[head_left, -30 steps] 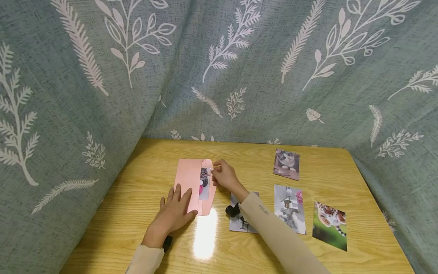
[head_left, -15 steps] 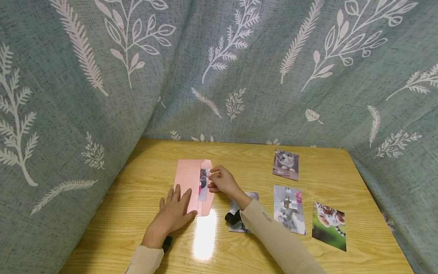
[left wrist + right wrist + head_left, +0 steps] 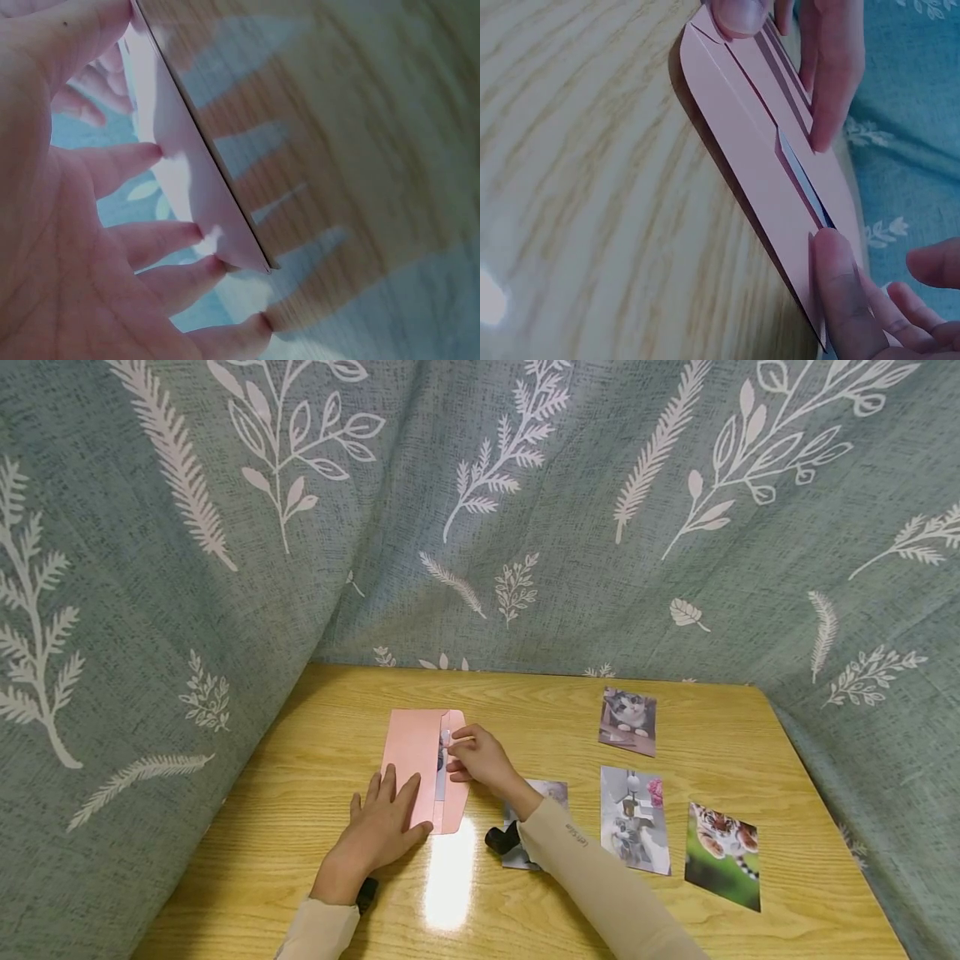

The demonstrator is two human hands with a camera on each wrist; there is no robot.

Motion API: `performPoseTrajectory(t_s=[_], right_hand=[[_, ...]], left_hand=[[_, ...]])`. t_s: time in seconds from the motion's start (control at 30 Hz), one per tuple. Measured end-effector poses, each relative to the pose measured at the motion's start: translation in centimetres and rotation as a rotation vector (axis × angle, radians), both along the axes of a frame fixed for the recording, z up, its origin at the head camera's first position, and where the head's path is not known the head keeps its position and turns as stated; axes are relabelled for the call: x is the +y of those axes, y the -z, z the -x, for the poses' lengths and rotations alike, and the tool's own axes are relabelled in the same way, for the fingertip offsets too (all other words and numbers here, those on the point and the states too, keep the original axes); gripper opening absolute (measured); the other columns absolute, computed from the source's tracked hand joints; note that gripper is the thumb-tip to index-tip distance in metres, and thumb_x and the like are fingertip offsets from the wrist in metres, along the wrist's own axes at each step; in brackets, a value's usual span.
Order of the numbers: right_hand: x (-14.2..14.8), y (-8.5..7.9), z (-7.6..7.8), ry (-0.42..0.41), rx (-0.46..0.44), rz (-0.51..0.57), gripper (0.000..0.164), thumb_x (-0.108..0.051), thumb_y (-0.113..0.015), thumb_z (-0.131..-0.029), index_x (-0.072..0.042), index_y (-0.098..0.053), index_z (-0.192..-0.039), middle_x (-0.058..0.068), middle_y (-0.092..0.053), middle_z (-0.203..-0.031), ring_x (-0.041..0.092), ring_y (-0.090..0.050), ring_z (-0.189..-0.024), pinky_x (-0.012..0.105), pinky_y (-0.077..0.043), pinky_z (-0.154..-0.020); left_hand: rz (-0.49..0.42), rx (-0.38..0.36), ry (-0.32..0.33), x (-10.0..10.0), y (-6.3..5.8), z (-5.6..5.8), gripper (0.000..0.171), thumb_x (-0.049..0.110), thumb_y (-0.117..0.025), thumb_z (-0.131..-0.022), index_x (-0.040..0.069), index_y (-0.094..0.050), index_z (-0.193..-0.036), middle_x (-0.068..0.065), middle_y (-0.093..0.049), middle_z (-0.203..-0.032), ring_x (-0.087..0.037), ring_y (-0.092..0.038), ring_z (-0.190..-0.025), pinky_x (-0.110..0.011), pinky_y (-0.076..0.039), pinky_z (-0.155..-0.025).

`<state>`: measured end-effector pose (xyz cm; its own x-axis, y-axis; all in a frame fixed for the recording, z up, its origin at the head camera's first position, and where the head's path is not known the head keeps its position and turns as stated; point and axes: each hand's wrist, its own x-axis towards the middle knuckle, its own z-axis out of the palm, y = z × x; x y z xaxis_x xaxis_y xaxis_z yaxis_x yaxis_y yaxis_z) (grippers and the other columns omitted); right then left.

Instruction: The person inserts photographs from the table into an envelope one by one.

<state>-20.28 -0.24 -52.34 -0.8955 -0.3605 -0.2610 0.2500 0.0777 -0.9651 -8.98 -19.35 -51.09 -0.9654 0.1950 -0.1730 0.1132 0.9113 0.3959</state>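
A pink envelope (image 3: 411,735) lies on the table with its flap folded out to the right. A photo (image 3: 441,787) sits mostly inside, only a narrow strip showing at the opening. My left hand (image 3: 386,822) rests spread over the envelope's lower left part, the thumb at its bottom edge. With its fingertips, my right hand (image 3: 483,760) touches the photo's exposed edge from the flap side. In the right wrist view, a finger (image 3: 834,259) presses near the end of the photo's pale strip (image 3: 801,180). The rest of the photo is hidden in the envelope.
Right of the envelope lie a cat photo (image 3: 628,720), a grey photo with a pink flower (image 3: 634,818) and a tiger photo (image 3: 723,856). Another photo (image 3: 557,789) is partly covered by the right forearm. A patterned curtain (image 3: 480,568) surrounds the wooden table (image 3: 300,760).
The right hand has moved left across the flap, and the photo has slid further into the envelope, leaving a narrower strip showing. The left hand has stayed in place.
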Motion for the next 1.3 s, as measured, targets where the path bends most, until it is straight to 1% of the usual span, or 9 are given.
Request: performPoseTrajectory(t_s=[0.2,0.53,0.7,0.8,0.97,1.1,1.2,1.3], right_hand=[[-0.5,0.1,0.0,0.012,0.004,-0.003,0.028,-0.007,-0.056,-0.102,0.002,-0.054,-0.128,0.018,-0.068,-0.108,0.027,-0.071,-0.078,0.039,-0.061,-0.068],[-0.9,-0.1,-0.2,0.005,-0.011,-0.001,0.028,-0.006,-0.054,-0.102,0.002,-0.053,-0.128,0.02,-0.067,-0.107,0.03,-0.07,-0.08,0.04,-0.06,-0.07],[-0.9,-0.1,-0.2,-0.004,-0.005,-0.008,0.027,-0.007,-0.054,-0.102,0.002,-0.054,-0.127,0.021,-0.067,-0.107,0.028,-0.07,-0.079,0.04,-0.06,-0.07],[-0.7,-0.2,-0.1,-0.018,-0.002,-0.014,0.029,-0.01,-0.057,-0.101,0.001,-0.054,-0.128,0.019,-0.067,-0.109,0.03,-0.07,-0.081,0.04,-0.06,-0.071],[0.3,-0.8,-0.1,-0.049,0.038,-0.04,0.033,-0.012,-0.06,-0.101,0.0,-0.054,-0.131,0.019,-0.066,-0.11,0.038,-0.069,-0.088,0.045,-0.06,-0.073],[1.3,-1.5,-0.1,-0.069,0.084,-0.063,0.034,-0.012,-0.059,-0.102,0.002,-0.053,-0.133,0.022,-0.064,-0.112,0.04,-0.068,-0.094,0.047,-0.059,-0.076],[2.3,-2.3,-0.1,-0.089,0.136,-0.084,0.036,-0.012,-0.058,-0.103,0.003,-0.052,-0.135,0.023,-0.063,-0.115,0.042,-0.067,-0.098,0.048,-0.058,-0.079],[3.5,-3.2,-0.3,-0.104,0.178,-0.09,0.039,-0.016,-0.06,-0.103,0.003,-0.053,-0.135,0.022,-0.063,-0.117,0.043,-0.065,-0.1,0.05,-0.057,-0.081]], left_hand=[[-0.003,-0.008,-0.001,0.0,0.1,0.0,0.078,0.046,-0.066,-0.095,0.01,-0.035,-0.156,-0.034,-0.013,-0.159,-0.054,-0.011,-0.145,-0.079,-0.016,-0.103],[0.005,0.002,0.0,0.0,0.2,0.2,0.079,0.047,-0.066,-0.095,0.01,-0.035,-0.156,-0.034,-0.013,-0.159,-0.054,-0.011,-0.145,-0.08,-0.016,-0.102],[0.001,-0.003,-0.002,0.0,0.2,0.2,0.079,0.047,-0.066,-0.095,0.01,-0.034,-0.157,-0.034,-0.012,-0.159,-0.054,-0.011,-0.145,-0.08,-0.016,-0.102],[0.002,-0.009,-0.001,0.0,0.2,0.2,0.079,0.047,-0.065,-0.095,0.01,-0.034,-0.157,-0.034,-0.012,-0.159,-0.054,-0.01,-0.145,-0.08,-0.015,-0.102],[-0.003,-0.02,0.001,-0.1,0.3,0.2,0.08,0.047,-0.065,-0.095,0.01,-0.032,-0.158,-0.034,-0.01,-0.159,-0.054,-0.007,-0.145,-0.08,-0.013,-0.102],[-0.007,-0.022,0.0,0.0,0.1,0.2,0.08,0.046,-0.066,-0.095,0.009,-0.032,-0.158,-0.034,-0.01,-0.159,-0.054,-0.007,-0.145,-0.08,-0.013,-0.102],[-0.01,-0.022,-0.001,0.0,0.0,0.2,0.08,0.046,-0.066,-0.095,0.009,-0.032,-0.157,-0.034,-0.01,-0.159,-0.054,-0.007,-0.145,-0.08,-0.012,-0.103],[-0.01,-0.019,0.001,0.0,0.1,0.2,0.08,0.045,-0.066,-0.095,0.009,-0.032,-0.157,-0.035,-0.01,-0.159,-0.054,-0.007,-0.145,-0.08,-0.012,-0.103]])
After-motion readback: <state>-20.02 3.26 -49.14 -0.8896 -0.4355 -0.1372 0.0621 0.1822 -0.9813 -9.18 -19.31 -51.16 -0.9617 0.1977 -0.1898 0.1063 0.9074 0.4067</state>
